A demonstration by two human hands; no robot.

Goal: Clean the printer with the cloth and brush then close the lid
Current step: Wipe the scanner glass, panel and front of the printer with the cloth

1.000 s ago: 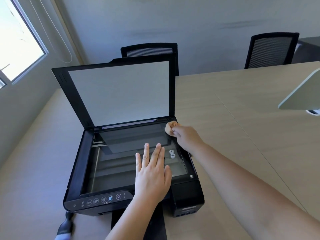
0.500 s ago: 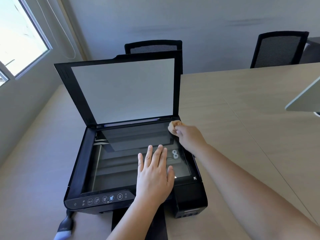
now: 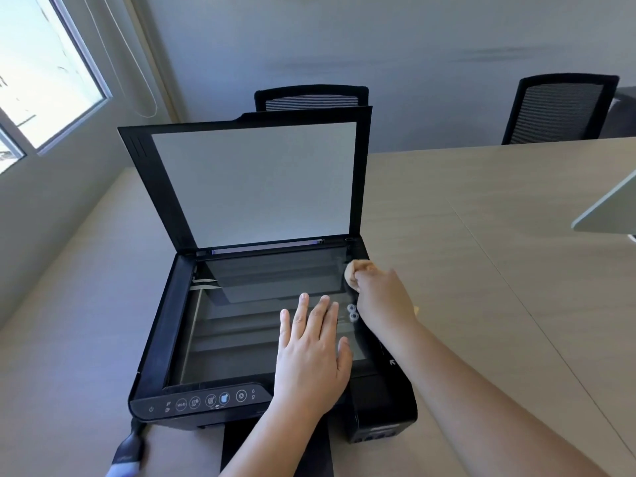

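Bunched in the right hand [image 3: 383, 294], the cloth [image 3: 352, 274] wipes the printer's [image 3: 161, 339] far right glass corner; left hand [image 3: 311, 352] lies flat, fingers straight, steadying the glass. Wipe with light, overlapping strokes. Brush [image 3: 125, 452] waits just before the printer's front left corner; lid [image 3: 254, 180] stands raised.

Two bare forearms showing, left hand [image 3: 311, 352] and right hand [image 3: 385, 294] both ungloved. No sleeves reaching into view, wrists uncovered. Fingernails on left hand looking short, w/ pale tips catching the light.
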